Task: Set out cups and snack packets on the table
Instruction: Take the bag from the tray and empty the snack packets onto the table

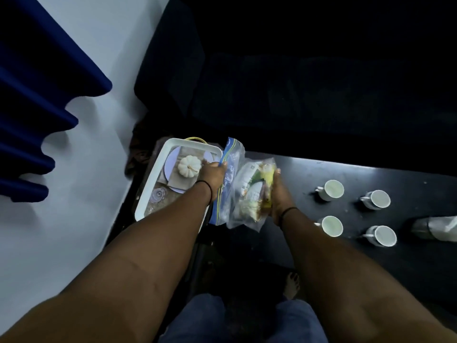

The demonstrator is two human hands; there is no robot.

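Clear plastic catches the light: a zip-top bag point(228, 184) with a blue seal strip hangs between both hands at the near left end of the black table point(371, 174), and a second clear bag of snack packets point(252, 191), yellow, green and white wrappers inside, sits against its right side. The bags run lengthwise away from the person, mouth at the far end. The left hand point(212, 173) pinches the blue-sealed mouth, fingers closed on the strip, just beside the white tray point(158, 169) with a pumpkin print on its floor. The right hand point(278, 194) is clamped round the packet bundle from the right, palm inward, thumb at the far end. Both forearms reach forward nearly parallel, a dark band on each wrist. Four white cups point(332, 189) already stand in two rows to the right of the bundle, clear of it, and a foil-like pouch point(437, 227) lies further right. My read: the right hand is nearer the open tabletop, so the packets travel rightward, toward the cups, while the left steadies the bag's mouth.
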